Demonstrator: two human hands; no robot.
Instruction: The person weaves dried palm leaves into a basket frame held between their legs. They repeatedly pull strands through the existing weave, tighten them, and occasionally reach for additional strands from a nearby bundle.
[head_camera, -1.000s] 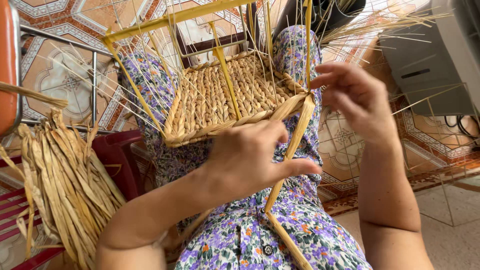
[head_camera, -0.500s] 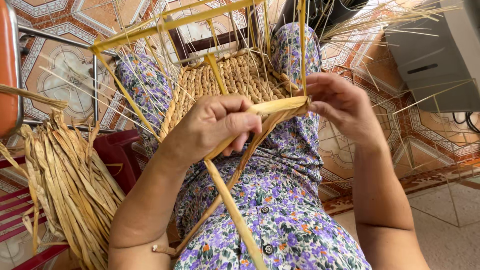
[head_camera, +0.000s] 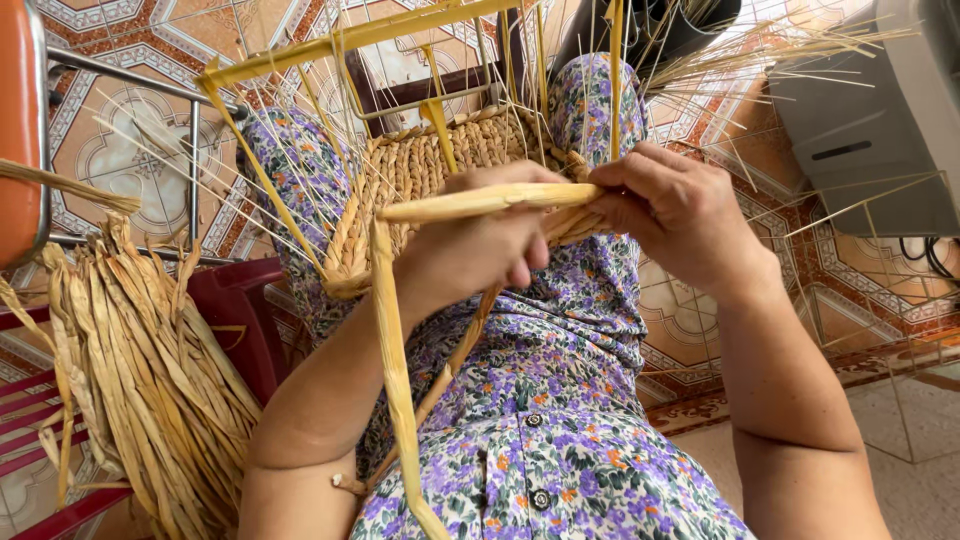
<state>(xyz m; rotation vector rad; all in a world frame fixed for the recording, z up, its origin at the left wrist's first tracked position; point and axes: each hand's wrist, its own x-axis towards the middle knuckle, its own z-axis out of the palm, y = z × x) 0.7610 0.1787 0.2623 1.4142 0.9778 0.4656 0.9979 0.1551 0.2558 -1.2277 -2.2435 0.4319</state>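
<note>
A half-woven straw basket (head_camera: 420, 170) on a wire frame rests on my lap, over a purple flowered dress (head_camera: 560, 440). My left hand (head_camera: 475, 250) grips a flat yellow straw strand (head_camera: 470, 205) that runs level across the basket's near edge, then hangs down past my forearm. My right hand (head_camera: 675, 215) pinches the same strand's other end against the basket's rim. Thin straw stakes stick up and outward from the weave.
A bundle of dried straw strands (head_camera: 130, 370) lies on a red plastic stool (head_camera: 235, 310) at my left. A metal chair frame (head_camera: 190, 150) stands behind it. A grey box (head_camera: 870, 130) sits at the right on the patterned tile floor (head_camera: 120, 150).
My left hand has pulled the strand out to the left, so it now lies level across the basket's edge. My right hand has closed in on the rim. The basket sits slightly lower.
</note>
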